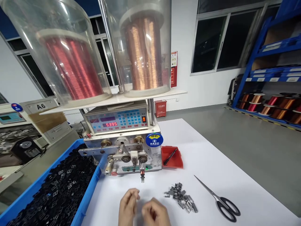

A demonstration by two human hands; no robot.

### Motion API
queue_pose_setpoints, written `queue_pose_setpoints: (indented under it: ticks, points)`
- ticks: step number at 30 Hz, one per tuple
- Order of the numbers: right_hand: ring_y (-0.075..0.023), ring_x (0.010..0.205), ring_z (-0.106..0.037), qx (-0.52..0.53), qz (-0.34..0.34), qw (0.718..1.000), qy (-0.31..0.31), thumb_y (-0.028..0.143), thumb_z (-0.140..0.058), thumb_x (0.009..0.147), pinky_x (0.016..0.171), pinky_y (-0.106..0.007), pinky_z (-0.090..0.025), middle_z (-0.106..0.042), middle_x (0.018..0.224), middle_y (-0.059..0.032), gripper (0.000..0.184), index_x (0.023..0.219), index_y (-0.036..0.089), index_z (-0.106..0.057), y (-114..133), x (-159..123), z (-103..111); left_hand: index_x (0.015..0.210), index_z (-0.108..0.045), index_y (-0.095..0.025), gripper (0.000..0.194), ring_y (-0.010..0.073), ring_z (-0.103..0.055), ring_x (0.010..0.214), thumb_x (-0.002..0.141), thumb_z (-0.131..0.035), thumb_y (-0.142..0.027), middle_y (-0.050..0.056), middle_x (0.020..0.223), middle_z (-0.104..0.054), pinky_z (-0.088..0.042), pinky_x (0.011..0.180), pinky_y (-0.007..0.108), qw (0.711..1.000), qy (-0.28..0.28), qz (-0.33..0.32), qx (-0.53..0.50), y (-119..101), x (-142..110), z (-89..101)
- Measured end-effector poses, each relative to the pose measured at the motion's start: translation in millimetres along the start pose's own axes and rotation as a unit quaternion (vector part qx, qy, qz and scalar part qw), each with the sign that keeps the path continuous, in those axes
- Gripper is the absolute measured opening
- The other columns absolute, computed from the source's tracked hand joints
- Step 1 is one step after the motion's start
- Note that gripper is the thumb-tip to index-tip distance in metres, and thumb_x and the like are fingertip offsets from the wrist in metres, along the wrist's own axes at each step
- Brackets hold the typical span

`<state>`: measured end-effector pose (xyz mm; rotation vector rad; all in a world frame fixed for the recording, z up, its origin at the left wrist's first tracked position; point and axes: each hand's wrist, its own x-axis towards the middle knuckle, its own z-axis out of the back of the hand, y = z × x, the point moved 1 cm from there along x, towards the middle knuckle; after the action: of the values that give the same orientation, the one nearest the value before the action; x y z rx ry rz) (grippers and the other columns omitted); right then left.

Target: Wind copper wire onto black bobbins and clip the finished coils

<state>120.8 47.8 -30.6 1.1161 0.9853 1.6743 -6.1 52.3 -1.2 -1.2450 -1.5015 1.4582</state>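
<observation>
My left hand (128, 205) and my right hand (155, 214) are close together at the white table's near edge, just in front of the winding machine (124, 147). Both have their fingers curled in a pinch toward each other; whatever lies between them is too small and blurred to name. A small pile of grey wound parts (182, 197) lies just right of my right hand. The machine's spindle (142, 175) points down toward my hands.
A blue bin (88, 191) of several black bobbins sits at the left. Scissors (221, 201) lie at the right, a red tray (172, 157) beside the machine. Two copper wire spools (143, 53) stand under clear covers above. Blue racks (270, 78) hold more spools far right.
</observation>
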Motion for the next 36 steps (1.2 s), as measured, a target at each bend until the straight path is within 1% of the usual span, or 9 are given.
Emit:
queue_pose_setpoints:
  ticks: [3, 7, 14, 18, 22, 25, 29, 33, 36]
  points:
    - [-0.0126, 0.059, -0.052, 0.055, 0.029, 0.993, -0.103, 0.037, -0.051, 0.088, 0.055, -0.024, -0.041, -0.058, 0.068, -0.0010, 0.026, 0.073, 0.019, -0.063, 31, 34, 30, 0.074, -0.063, -0.015, 0.048, 0.0023, -0.029, 0.038, 0.065, -0.066, -0.061, -0.002, 0.066, -0.058, -0.020, 0.037, 0.019, 0.999, 0.042, -0.012, -0.021, -40, 14, -18.6]
    - [-0.0136, 0.063, -0.055, 0.060, 0.072, 0.989, -0.118, 0.039, -0.051, 0.088, 0.057, -0.024, -0.044, -0.059, 0.079, -0.0038, 0.025, 0.085, 0.019, -0.066, 63, 67, 48, 0.062, -0.057, -0.014, 0.047, 0.0012, -0.029, 0.037, 0.063, -0.070, -0.059, -0.003, 0.061, -0.056, -0.020, 0.037, 0.018, 0.998, 0.045, -0.011, -0.034, -63, 21, -35.3]
    - [-0.0142, 0.064, -0.056, 0.080, 0.101, 0.988, -0.091, 0.038, -0.050, 0.089, 0.057, -0.025, -0.046, -0.055, 0.075, -0.0026, 0.027, 0.074, 0.018, -0.061, 69, 84, 41, 0.058, -0.056, -0.014, 0.045, 0.0009, -0.029, 0.035, 0.056, -0.075, -0.055, -0.005, 0.052, -0.052, -0.018, 0.036, 0.018, 0.996, 0.057, 0.017, -0.064, -65, 24, -41.5]
    - [-0.0143, 0.068, -0.055, 0.045, 0.123, 0.985, -0.114, 0.030, -0.047, 0.089, 0.061, -0.026, -0.044, -0.055, 0.075, -0.0023, 0.023, 0.072, 0.019, -0.058, 65, 86, 44, 0.063, -0.057, -0.013, 0.047, 0.0005, -0.031, 0.037, 0.048, -0.082, -0.050, -0.006, 0.051, -0.051, -0.020, 0.038, 0.017, 0.977, 0.067, 0.070, -0.188, -55, 25, -48.3]
    - [-0.0125, 0.064, -0.054, 0.031, 0.144, 0.983, -0.106, 0.023, -0.046, 0.087, 0.059, -0.024, -0.044, -0.055, 0.074, -0.0014, 0.020, 0.070, 0.019, -0.056, 68, 85, 46, 0.063, -0.054, -0.014, 0.050, 0.0006, -0.032, 0.038, 0.043, -0.085, -0.048, -0.007, 0.050, -0.048, -0.022, 0.038, 0.016, 0.952, 0.042, 0.099, -0.286, -46, 22, -57.4]
    - [-0.0129, 0.066, -0.054, 0.022, 0.177, 0.980, -0.084, 0.021, -0.046, 0.087, 0.061, -0.025, -0.045, -0.055, 0.073, -0.0015, 0.021, 0.070, 0.020, -0.058, 73, 85, 47, 0.057, -0.049, -0.016, 0.050, 0.0018, -0.032, 0.037, 0.046, -0.081, -0.052, -0.008, 0.046, -0.043, -0.022, 0.038, 0.017, 0.969, 0.038, 0.066, -0.236, -48, 22, -57.2]
    - [-0.0140, 0.069, -0.055, 0.058, 0.176, 0.980, -0.072, 0.028, -0.049, 0.088, 0.065, -0.027, -0.045, -0.056, 0.073, -0.0021, 0.023, 0.070, 0.020, -0.061, 71, 88, 46, 0.055, -0.048, -0.017, 0.045, 0.0037, -0.032, 0.037, 0.058, -0.068, -0.057, -0.006, 0.047, -0.047, -0.023, 0.038, 0.019, 0.998, 0.047, -0.020, -0.039, -60, 26, -47.1]
    - [-0.0132, 0.064, -0.050, 0.232, 0.025, 0.968, -0.092, 0.050, -0.065, 0.075, 0.058, -0.025, -0.041, -0.053, 0.069, 0.0005, 0.032, 0.070, 0.020, -0.059, 55, 93, 36, 0.050, -0.048, -0.017, 0.035, 0.0050, -0.033, 0.040, 0.063, -0.069, -0.042, -0.005, 0.045, -0.048, -0.023, 0.042, 0.020, 0.995, 0.055, -0.055, 0.064, -74, 31, -37.0]
    - [-0.0089, 0.048, -0.038, 0.318, -0.072, 0.942, -0.075, 0.066, -0.058, 0.074, 0.043, -0.022, -0.031, -0.042, 0.057, 0.0065, 0.046, 0.073, 0.021, -0.049, 46, 96, 22, 0.050, -0.048, -0.017, 0.031, 0.0067, -0.036, 0.045, 0.066, -0.069, -0.033, -0.006, 0.045, -0.046, -0.026, 0.047, 0.020, 0.985, 0.047, -0.093, 0.138, -82, 31, -34.5]
